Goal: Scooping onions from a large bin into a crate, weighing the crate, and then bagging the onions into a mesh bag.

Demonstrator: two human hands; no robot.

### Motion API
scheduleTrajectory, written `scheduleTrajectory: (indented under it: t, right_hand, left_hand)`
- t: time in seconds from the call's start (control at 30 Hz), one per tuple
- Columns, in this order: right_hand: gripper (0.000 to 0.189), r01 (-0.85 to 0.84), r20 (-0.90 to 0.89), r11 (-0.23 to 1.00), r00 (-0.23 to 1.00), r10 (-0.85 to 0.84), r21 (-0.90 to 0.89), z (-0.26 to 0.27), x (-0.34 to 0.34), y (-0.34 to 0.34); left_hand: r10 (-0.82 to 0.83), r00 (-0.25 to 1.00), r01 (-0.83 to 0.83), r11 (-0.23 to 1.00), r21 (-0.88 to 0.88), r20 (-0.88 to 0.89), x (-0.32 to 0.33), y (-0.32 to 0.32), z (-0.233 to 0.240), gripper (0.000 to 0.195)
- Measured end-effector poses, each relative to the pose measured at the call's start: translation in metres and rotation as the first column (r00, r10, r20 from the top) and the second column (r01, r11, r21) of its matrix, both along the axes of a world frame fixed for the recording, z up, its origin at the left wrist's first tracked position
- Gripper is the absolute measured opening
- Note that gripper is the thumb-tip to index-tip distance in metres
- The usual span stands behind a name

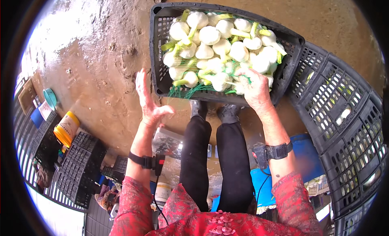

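A black plastic crate (231,99) stands on the wet ground just beyond my feet. It holds many white garlic bulbs (209,35) with short green stems, under and among green netting (197,89) whose loose ends hang over the near rim. My right hand (255,85) is closed on a bunched part of the netting near the crate's right front, above the bulbs. My left hand (150,102) is raised left of the crate's near left corner, fingers spread, with nothing in it. What lies beneath my right fingers is hidden.
Black crates with bulbs inside (337,84) stand stacked along the right. At the left are a yellow and white bucket (67,128), a teal basket (50,98) and black crates (76,166). A grey box (167,141) and blue containers (307,157) stand by my legs. Parts of other people show at lower left.
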State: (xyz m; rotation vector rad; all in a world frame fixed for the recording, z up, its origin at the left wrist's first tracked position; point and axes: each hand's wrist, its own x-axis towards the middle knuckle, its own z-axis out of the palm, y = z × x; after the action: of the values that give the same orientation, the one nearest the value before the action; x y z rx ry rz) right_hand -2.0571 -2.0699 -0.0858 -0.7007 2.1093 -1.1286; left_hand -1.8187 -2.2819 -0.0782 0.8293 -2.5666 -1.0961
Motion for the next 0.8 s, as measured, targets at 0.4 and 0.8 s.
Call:
scheduleTrajectory:
  t: [0.4, 0.8]
  right_hand:
    - [0.013, -0.081, -0.026, 0.997, 0.996, 0.081, -0.001, 0.001, 0.001, 0.000]
    - [0.016, -0.115, -0.038, 0.993, 0.993, 0.116, 0.029, 0.000, 0.004, 0.002]
  left_hand:
    - [-0.211, 0.975, 0.221, 0.935, -0.277, 0.063, -0.080, 0.054, -0.041, 0.070]
    - [-0.221, 0.973, 0.202, 0.957, -0.208, -0.071, -0.109, 0.054, -0.029, 0.017]
